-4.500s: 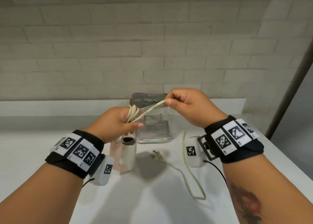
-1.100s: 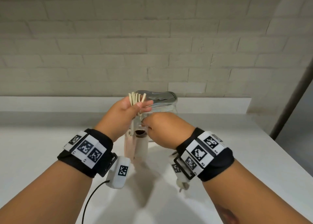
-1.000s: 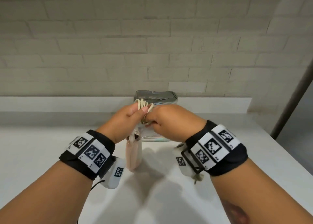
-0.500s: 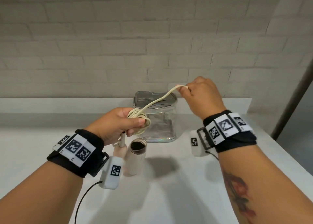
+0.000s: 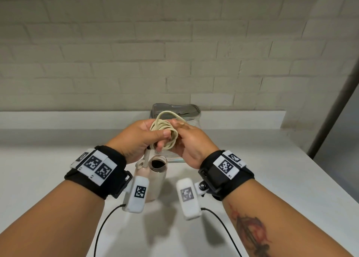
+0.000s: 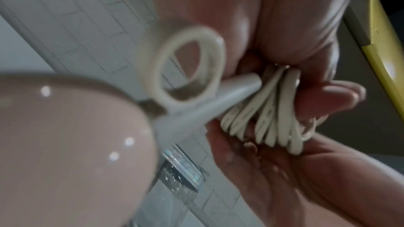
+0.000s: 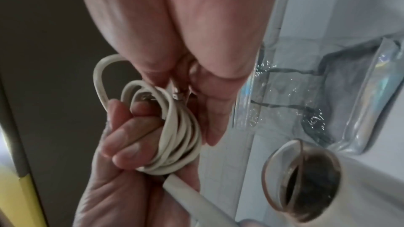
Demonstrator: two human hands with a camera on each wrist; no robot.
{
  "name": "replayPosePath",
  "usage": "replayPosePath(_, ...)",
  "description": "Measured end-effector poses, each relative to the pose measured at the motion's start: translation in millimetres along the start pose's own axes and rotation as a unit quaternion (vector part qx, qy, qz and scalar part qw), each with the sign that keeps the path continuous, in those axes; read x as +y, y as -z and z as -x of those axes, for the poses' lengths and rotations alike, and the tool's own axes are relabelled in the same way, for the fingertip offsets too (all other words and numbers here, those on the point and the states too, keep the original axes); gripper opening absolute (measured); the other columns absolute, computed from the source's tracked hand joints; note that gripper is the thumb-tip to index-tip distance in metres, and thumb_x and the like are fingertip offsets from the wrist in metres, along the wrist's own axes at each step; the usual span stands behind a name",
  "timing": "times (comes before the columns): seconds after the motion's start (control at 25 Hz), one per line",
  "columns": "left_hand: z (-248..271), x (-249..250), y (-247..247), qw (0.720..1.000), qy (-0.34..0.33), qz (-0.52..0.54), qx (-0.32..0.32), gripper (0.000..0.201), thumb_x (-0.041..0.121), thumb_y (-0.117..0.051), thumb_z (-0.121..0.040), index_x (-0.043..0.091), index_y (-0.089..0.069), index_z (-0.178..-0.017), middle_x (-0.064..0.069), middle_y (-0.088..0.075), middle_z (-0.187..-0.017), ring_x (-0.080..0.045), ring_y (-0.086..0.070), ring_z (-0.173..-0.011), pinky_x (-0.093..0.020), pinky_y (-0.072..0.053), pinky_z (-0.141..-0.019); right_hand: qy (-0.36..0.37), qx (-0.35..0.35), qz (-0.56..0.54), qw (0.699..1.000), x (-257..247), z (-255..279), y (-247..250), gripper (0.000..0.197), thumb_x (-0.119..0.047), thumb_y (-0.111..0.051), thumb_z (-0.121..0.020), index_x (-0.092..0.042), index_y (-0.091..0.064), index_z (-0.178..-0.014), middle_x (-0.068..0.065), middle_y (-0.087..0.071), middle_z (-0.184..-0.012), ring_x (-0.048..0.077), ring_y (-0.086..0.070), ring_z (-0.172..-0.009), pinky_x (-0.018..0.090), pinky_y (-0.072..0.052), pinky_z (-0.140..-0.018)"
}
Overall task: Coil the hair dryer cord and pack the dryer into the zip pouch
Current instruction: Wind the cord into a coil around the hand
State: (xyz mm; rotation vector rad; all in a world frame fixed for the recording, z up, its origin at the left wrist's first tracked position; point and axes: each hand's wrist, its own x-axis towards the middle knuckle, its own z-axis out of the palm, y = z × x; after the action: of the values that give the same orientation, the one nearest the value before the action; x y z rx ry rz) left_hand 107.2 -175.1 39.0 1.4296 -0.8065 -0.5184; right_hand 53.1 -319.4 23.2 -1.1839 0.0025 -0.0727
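Observation:
My left hand grips a coil of cream cord with several loops, held above the table. Its fingers curl through the coil. My right hand is right against the coil and pinches the plug end, whose metal prongs show between its fingers. The pale pink hair dryer is upright just under my left hand, its dark barrel mouth facing up. Its hang loop and cord sleeve lead up into the coil. The clear zip pouch with a silver top stands behind my hands.
The white table ends at a low ledge below a pale brick wall. A grey pole leans at the far right by the table's right edge. Thin black wires hang from the wrist cameras.
My right hand, raised to the right with the cord drawn taut half a second ago, has come back down to the coil in my left hand. No loose cord hangs out now.

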Motion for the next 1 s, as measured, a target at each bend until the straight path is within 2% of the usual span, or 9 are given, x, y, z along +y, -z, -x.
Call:
replayPosePath(0.08,-1,-1,-3,0.999,-0.01,0.012,0.039,0.01,0.011,-0.071,-0.077,0.019,-0.075,-0.08,-0.002,-0.062,-0.056,-0.012,-0.055,-0.05,-0.024,-0.049,-0.056,-0.004,-0.068,-0.042,0.997,1,5,0,0.024,-0.02,-0.05,-0.096,-0.004,-0.061,-0.11,0.009,-0.063,-0.07,0.017,-0.062,-0.061,0.04,-0.054,-0.079)
replayPosePath(0.16,-3,-2,-4,0.996,-0.026,-0.004,0.08,0.016,0.007,-0.072,-0.074,0.017,-0.075,-0.087,-0.004,-0.071,-0.07,-0.014,-0.064,-0.063,-0.026,-0.055,-0.063,0.025,-0.097,-0.012,0.995,3,5,2,0.02,-0.003,-0.058,-0.089,-0.011,-0.062,-0.106,0.003,-0.066,-0.078,0.013,-0.065,-0.069,0.037,-0.054,-0.085)
replayPosePath(0.24,-4,-3,-2,0.988,-0.059,-0.069,0.126,0.021,0.011,-0.071,-0.074,0.015,-0.072,-0.094,-0.007,-0.075,-0.088,-0.019,-0.069,-0.079,-0.033,-0.056,-0.076,0.047,-0.077,0.014,0.996,5,1,4,0.036,0.012,-0.057,-0.084,-0.006,-0.058,-0.115,0.006,-0.067,-0.094,0.015,-0.066,-0.084,0.034,-0.054,-0.088)
replayPosePath(0.32,-6,-2,0,0.967,-0.093,-0.181,0.153,0.021,0.011,-0.072,-0.078,0.015,-0.069,-0.099,-0.009,-0.075,-0.095,-0.017,-0.068,-0.085,-0.034,-0.055,-0.081,0.064,-0.033,0.036,0.997,5,-4,4,0.038,0.017,-0.054,-0.082,0.001,-0.056,-0.116,0.01,-0.066,-0.098,0.017,-0.065,-0.087,0.028,-0.056,-0.083)
replayPosePath(0.44,-9,2,-1,0.925,-0.138,-0.328,0.131,0.026,0.011,-0.066,-0.084,0.036,-0.066,-0.093,0.006,-0.071,-0.092,-0.006,-0.064,-0.085,-0.022,-0.05,-0.079,0.07,0.067,0.095,0.991,2,-11,-1,0.027,0.01,-0.051,-0.082,-0.009,-0.065,-0.095,0.007,-0.066,-0.088,0.017,-0.063,-0.08,0.026,-0.054,-0.074)
replayPosePath(0.56,-15,5,-1,0.889,-0.141,-0.422,0.11,0.026,0.016,-0.061,-0.084,0.041,-0.06,-0.09,0.007,-0.064,-0.088,-0.01,-0.057,-0.09,-0.027,-0.047,-0.079,0.052,0.106,0.104,0.988,4,-19,-3,0.029,0.002,-0.05,-0.078,-0.017,-0.067,-0.092,0.008,-0.067,-0.091,0.02,-0.063,-0.085,0.039,-0.055,-0.082)
replayPosePath(0.72,-19,5,-6,0.909,-0.08,-0.394,0.111,0.021,0.014,-0.058,-0.088,0.026,-0.064,-0.104,0.002,-0.07,-0.094,-0.012,-0.064,-0.087,-0.028,-0.05,-0.076,0.036,0.117,0.102,0.987,6,-22,-1,0.03,-0.001,-0.052,-0.076,-0.009,-0.069,-0.099,0.012,-0.069,-0.092,0.024,-0.064,-0.085,0.047,-0.054,-0.089)
replayPosePath(0.84,-21,6,-7,0.905,-0.054,-0.401,0.135,0.021,0.012,-0.056,-0.087,0.019,-0.061,-0.106,-0.003,-0.069,-0.096,-0.019,-0.063,-0.089,-0.032,-0.047,-0.077,0.033,0.066,0.07,0.995,1,-18,8,0.017,0.002,-0.055,-0.085,-0.008,-0.066,-0.094,0.009,-0.067,-0.083,0.018,-0.063,-0.076,0.036,-0.055,-0.079)
replayPosePath(1.0,-21,8,-6,0.902,-0.041,-0.404,0.147,0.022,0.009,-0.052,-0.087,0.02,-0.058,-0.105,0.0,-0.065,-0.094,-0.017,-0.058,-0.086,-0.024,-0.042,-0.069,0.015,0.024,-0.081,0.996,-4,-10,21,0.016,-0.006,-0.048,-0.095,-0.005,-0.064,-0.094,0.009,-0.068,-0.08,0.016,-0.064,-0.069,0.031,-0.058,-0.07)
